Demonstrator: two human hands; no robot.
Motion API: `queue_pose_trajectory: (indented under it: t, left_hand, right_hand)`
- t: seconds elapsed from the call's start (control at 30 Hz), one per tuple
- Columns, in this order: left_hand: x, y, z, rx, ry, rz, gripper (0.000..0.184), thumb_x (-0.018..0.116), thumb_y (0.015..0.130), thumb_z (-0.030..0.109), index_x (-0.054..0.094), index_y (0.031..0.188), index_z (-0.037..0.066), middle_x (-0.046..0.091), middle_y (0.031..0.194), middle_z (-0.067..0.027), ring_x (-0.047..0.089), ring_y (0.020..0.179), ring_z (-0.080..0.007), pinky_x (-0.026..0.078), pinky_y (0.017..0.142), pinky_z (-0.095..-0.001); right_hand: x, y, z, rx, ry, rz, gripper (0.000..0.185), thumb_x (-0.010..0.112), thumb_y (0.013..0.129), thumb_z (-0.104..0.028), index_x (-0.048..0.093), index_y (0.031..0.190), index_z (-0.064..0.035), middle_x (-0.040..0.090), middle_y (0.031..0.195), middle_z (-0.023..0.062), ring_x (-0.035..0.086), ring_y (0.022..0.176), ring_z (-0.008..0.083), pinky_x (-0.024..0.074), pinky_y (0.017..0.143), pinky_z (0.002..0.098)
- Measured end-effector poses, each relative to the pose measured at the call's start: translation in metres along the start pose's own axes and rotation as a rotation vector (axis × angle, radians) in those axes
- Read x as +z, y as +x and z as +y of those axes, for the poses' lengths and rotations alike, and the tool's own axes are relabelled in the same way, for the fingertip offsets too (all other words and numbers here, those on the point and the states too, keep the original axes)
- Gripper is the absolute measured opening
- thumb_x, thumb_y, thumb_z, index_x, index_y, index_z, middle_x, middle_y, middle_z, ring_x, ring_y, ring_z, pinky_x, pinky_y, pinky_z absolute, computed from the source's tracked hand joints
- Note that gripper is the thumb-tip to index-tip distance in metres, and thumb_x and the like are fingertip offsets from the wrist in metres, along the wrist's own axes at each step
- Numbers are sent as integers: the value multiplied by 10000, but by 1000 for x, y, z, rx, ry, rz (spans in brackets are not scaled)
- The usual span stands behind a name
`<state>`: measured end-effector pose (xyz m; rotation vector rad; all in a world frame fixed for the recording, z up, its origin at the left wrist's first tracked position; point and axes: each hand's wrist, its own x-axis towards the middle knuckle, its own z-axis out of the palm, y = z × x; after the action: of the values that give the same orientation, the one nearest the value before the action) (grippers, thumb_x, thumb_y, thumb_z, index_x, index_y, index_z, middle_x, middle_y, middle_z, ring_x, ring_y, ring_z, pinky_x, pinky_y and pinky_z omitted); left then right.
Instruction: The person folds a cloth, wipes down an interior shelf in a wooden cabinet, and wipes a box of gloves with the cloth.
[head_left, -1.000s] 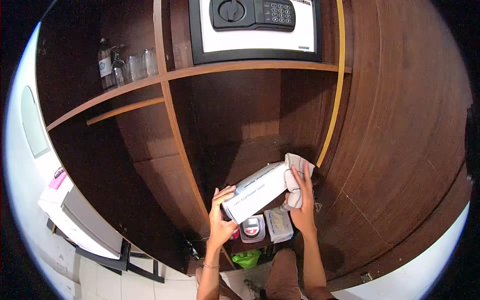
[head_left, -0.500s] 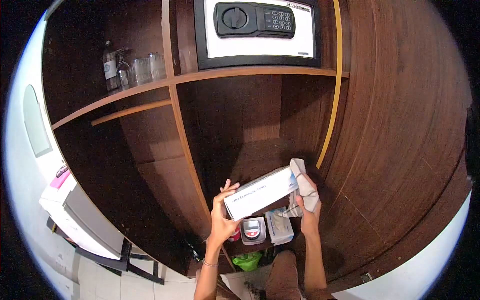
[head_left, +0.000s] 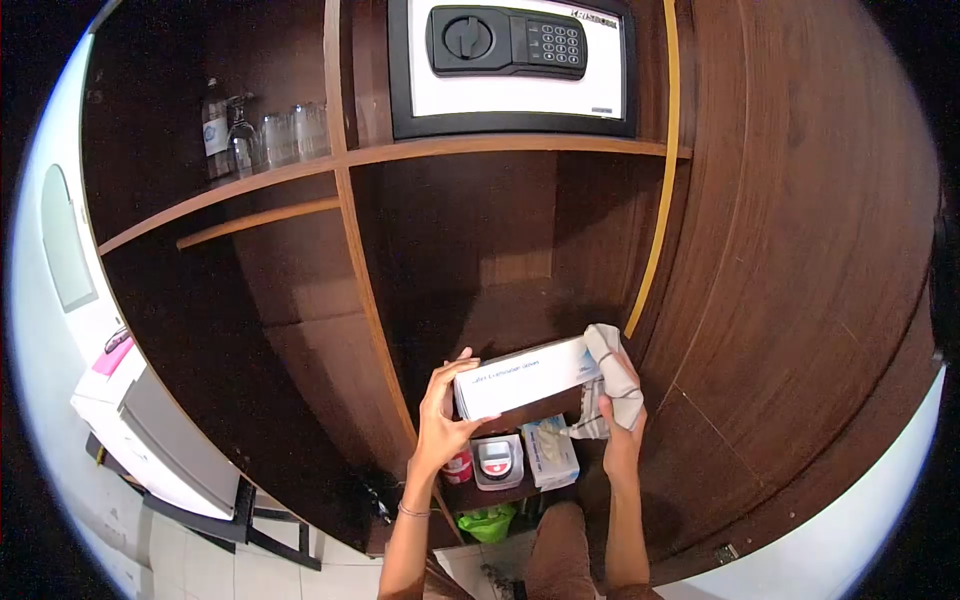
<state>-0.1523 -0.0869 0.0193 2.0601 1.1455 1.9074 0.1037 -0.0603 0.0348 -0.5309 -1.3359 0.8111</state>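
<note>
A long white box with blue print (head_left: 525,380) is held slightly tilted in front of the wooden cabinet. My left hand (head_left: 440,412) grips its left end, thumb below and fingers over the top edge. My right hand (head_left: 622,430) is closed on a striped, light-coloured cloth (head_left: 615,375), which lies against the box's right end. Part of the cloth hangs below the box. Beneath sit a second box with an open top (head_left: 550,452), a clear container with a white and red item (head_left: 495,461), and a red item (head_left: 457,467).
Above is a safe with a keypad (head_left: 515,60). A bottle (head_left: 215,135) and glasses (head_left: 290,135) stand on the upper left shelf (head_left: 220,190). A green bag (head_left: 487,522) lies below. A white cabinet (head_left: 160,435) is at the left.
The box has turned closer to level. My right hand has moved from spread fingers on the cloth to a closed grip, lower on the box's right end.
</note>
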Motion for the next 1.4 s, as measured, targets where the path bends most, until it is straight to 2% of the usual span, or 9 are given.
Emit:
queue_pose_trajectory:
  t: [0.23,0.47,0.7,0.73,0.83,0.93,1.0,1.17,1.4]
  left_hand:
    - [-2,3,26,-190,-162,75,812,902,741,71,485,1437,46,529,1446,-181,427,1468,-359,364,1217,-499]
    - [-10,30,84,58,692,-149,689,830,769,221,546,1375,58,496,1477,-173,331,1510,-378,129,1232,-714]
    - [18,41,99,111,1148,-326,795,861,752,332,548,1403,0,614,1372,-161,456,1444,-317,80,1240,-714]
    - [26,43,94,114,1158,-330,860,867,735,381,534,1420,-19,644,1331,-181,526,1384,-335,90,1253,-685]
    - [41,43,71,114,1174,-373,732,818,721,134,543,1374,-48,650,1261,-240,625,1225,-344,385,1181,-492]
    - [35,40,52,173,1132,-367,733,779,676,54,541,1360,-54,657,1214,-229,648,1163,-332,481,1075,-418]
    - [32,41,50,168,1118,-378,735,776,673,47,540,1362,-55,657,1202,-224,651,1158,-333,488,1063,-409]
    - [30,38,44,167,1077,-394,715,753,672,39,549,1351,-59,663,1194,-223,661,1150,-342,501,1049,-405]
    - [29,35,43,235,1072,-342,635,705,714,58,577,1328,-40,679,1193,-225,689,1090,-352,525,1025,-422]
  right_hand:
    - [2,-5,4,-8,-126,-59,517,678,961,-165,576,1457,-55,412,1616,156,418,1456,287,302,1195,422]
    - [2,-8,6,45,36,-20,534,679,943,-168,568,1425,32,547,1496,119,483,1360,233,270,1173,339]
    - [8,-18,0,58,8,14,538,695,940,-193,579,1420,22,471,1545,126,444,1402,244,294,1173,368]
    - [9,-21,1,84,56,12,537,710,939,-217,600,1423,-14,420,1580,130,413,1443,263,309,1188,407]
    - [7,-27,9,50,14,-50,552,718,936,-235,595,1426,-13,408,1584,129,405,1449,263,307,1191,406]
    - [8,-32,16,88,35,-27,551,681,963,-269,579,1446,-24,419,1579,153,397,1457,283,295,1197,419]
    - [11,-34,19,122,80,-1,543,660,977,-275,573,1457,-37,417,1586,170,392,1466,302,288,1203,434]
    - [38,-47,15,-284,-700,-286,690,666,892,-223,488,1551,-128,269,1693,210,250,1564,391,154,1253,574]
    - [34,-47,49,-309,-794,-218,654,560,952,-215,436,1587,-116,241,1689,249,213,1562,456,131,1247,609]
